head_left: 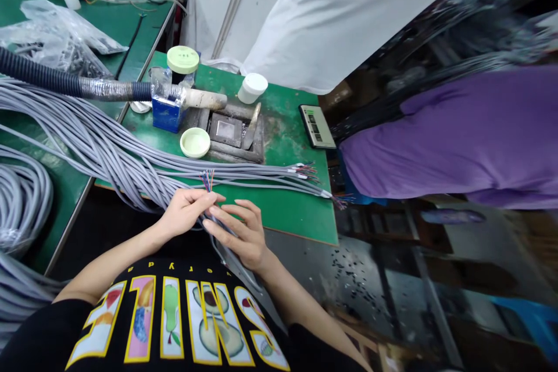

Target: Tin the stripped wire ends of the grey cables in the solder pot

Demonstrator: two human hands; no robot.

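Both hands are together in front of my chest at the near edge of the green table. My left hand pinches a grey cable near its end, and a fan of thin coloured wires sticks up above its fingertips. Just right of it, my right hand has its fingers bent around the grey cable, which runs down toward my lap. Beyond the hands lies a bundle of grey cables, whose stripped ends show coloured wires and white bands on the right.
A solder pot with a scraper sits behind the cables. Around it are a fume hose, a blue box, a shallow dish and a white tub. Coiled cable lies left. A person in purple is at right.
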